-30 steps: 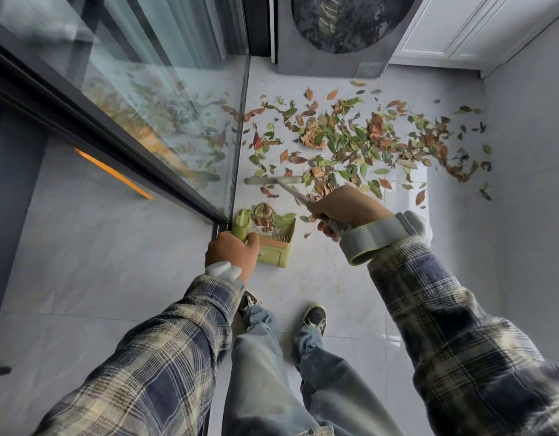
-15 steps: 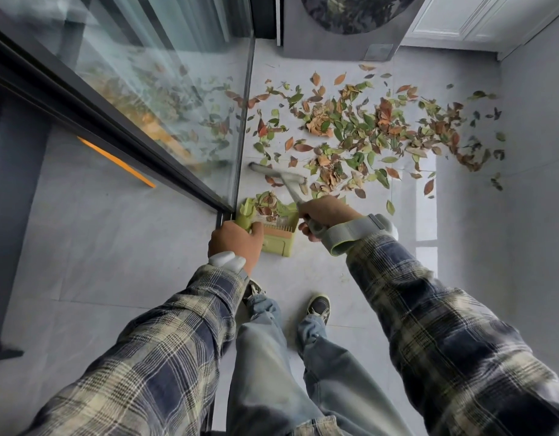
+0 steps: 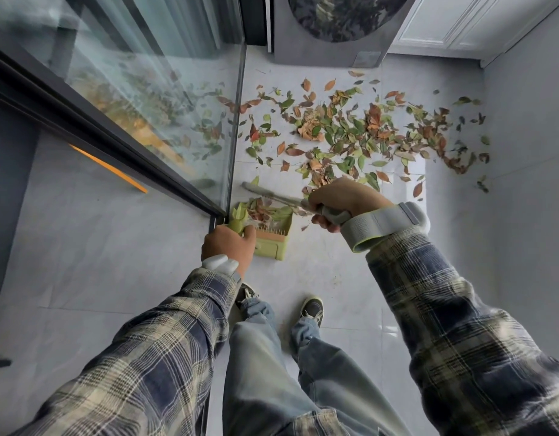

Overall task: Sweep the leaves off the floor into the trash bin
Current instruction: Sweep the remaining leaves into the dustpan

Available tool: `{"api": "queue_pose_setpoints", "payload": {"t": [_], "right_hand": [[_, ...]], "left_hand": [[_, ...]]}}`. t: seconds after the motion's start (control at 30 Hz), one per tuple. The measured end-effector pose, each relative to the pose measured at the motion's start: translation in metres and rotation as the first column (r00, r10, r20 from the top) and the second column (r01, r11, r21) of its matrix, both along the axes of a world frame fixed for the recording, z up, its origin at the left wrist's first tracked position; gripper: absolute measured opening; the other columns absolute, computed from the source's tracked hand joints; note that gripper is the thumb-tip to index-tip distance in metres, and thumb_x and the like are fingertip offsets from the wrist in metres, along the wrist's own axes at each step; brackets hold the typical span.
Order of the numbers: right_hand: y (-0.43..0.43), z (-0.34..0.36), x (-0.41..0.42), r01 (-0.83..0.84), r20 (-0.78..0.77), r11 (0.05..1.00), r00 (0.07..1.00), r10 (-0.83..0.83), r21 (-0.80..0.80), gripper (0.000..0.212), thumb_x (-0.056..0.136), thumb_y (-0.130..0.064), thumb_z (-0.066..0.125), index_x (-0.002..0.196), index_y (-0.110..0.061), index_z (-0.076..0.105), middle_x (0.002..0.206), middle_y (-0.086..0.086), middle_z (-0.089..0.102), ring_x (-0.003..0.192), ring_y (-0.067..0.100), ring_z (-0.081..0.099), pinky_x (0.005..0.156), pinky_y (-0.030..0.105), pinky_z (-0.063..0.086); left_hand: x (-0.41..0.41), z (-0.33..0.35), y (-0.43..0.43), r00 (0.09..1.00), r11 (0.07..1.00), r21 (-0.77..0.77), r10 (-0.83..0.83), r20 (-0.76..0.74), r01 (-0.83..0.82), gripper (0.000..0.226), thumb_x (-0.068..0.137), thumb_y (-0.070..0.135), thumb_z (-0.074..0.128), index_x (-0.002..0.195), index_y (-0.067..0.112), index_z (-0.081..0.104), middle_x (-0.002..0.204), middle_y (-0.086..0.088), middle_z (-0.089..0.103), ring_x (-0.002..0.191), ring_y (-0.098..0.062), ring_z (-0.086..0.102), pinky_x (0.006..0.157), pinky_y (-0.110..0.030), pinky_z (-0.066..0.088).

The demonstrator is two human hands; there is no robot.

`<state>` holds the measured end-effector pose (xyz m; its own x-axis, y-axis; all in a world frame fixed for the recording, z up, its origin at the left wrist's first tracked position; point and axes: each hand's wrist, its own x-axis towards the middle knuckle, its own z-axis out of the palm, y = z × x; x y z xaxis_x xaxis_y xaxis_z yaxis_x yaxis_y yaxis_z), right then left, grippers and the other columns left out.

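Floor [image 3: 334, 272]: pale grey glossy tiles, bounded on the left by a glass door [image 3: 164, 89].
- Leaves [image 3: 350, 133], green, orange and brown, are strewn across the far half, thickest at centre.
- A green dustpan [image 3: 273, 243] is set beside the door's end, with leaves heaped in it.
- A broom [image 3: 256, 188] head is seen just beyond it.
- Two shoes [image 3: 312, 309] are planted on the near tiles.
- A washing machine [image 3: 328, 48] is stood at the far end.

Home laundry balcony: washing machine [image 3: 331, 29], glass door [image 3: 152, 99].
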<state>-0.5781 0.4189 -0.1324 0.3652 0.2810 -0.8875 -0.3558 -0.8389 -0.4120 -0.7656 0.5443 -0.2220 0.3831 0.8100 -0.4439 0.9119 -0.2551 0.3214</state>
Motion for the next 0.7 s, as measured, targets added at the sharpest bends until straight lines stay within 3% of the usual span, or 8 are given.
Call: {"api": "queue_pose_setpoints", "payload": {"t": [0.13,0.23,0.4,0.5,0.6,0.7], "right_hand": [[0.000,-0.014,-0.002,0.113,0.037,0.993,0.993,-0.115,0.041,0.014,0.081,-0.005,0.053,0.094,-0.003,0.057,0.075,0.017,0.059,0.045,0.021,0.056,0.053,0.031,0.043],[-0.004,-0.029,-0.007,0.179,0.046,0.983,0.982,-0.181,0.040,0.009,0.081,-0.010,0.057,0.081,-0.001,0.057,0.060,0.014,0.063,0.046,0.022,0.055,0.054,0.031,0.048],[-0.018,-0.052,-0.026,0.275,-0.039,0.961,0.961,-0.274,0.036,0.019,0.085,-0.015,0.071,0.080,-0.003,0.057,0.047,0.007,0.057,0.043,0.018,0.049,0.047,0.025,0.039],[-0.029,-0.063,-0.038,0.375,-0.106,0.927,0.922,-0.373,0.000,0.014,0.087,-0.006,0.066,0.080,-0.002,0.054,0.051,0.009,0.056,0.044,0.018,0.050,0.050,0.027,0.038],[-0.034,-0.067,-0.054,0.491,-0.161,0.871,0.859,-0.486,-0.005,0.016,0.089,0.003,0.059,0.076,-0.003,0.051,0.061,0.011,0.051,0.035,0.016,0.049,0.042,0.022,0.040],[-0.044,-0.068,-0.070,0.502,-0.193,0.865,0.850,-0.491,0.014,0.016,0.090,0.002,0.057,0.076,-0.004,0.051,0.063,0.013,0.050,0.037,0.017,0.048,0.039,0.021,0.039]], "left_hand": [[0.002,0.000,-0.001,1.000,1.000,0.017,0.003,-0.008,-0.003,0.043,0.081,0.050,0.056,0.075,0.008,0.063,0.070,-0.010,0.062,0.061,-0.030,0.054,0.053,-0.028,0.038],[0.002,0.000,0.000,1.000,1.000,0.009,0.003,0.001,-0.003,0.043,0.082,0.050,0.057,0.077,0.008,0.064,0.072,-0.010,0.063,0.065,-0.031,0.059,0.055,-0.028,0.040],[0.001,0.002,-0.003,1.000,1.000,-0.002,0.015,0.010,-0.015,0.046,0.082,0.051,0.058,0.081,0.006,0.065,0.076,-0.013,0.066,0.072,-0.036,0.063,0.059,-0.033,0.049],[0.000,0.000,-0.004,1.000,1.000,-0.012,0.025,0.015,-0.025,0.048,0.081,0.053,0.058,0.081,0.006,0.065,0.078,-0.015,0.066,0.074,-0.037,0.063,0.062,-0.035,0.052],[-0.001,0.000,-0.001,1.000,1.000,-0.012,0.021,0.023,-0.021,0.046,0.080,0.053,0.057,0.079,0.007,0.063,0.077,-0.014,0.066,0.070,-0.035,0.061,0.058,-0.032,0.047],[-0.009,-0.001,-0.003,0.999,0.999,-0.023,0.026,0.024,-0.026,0.046,0.079,0.055,0.056,0.076,0.009,0.061,0.076,-0.013,0.065,0.066,-0.033,0.058,0.057,-0.030,0.044]]}}
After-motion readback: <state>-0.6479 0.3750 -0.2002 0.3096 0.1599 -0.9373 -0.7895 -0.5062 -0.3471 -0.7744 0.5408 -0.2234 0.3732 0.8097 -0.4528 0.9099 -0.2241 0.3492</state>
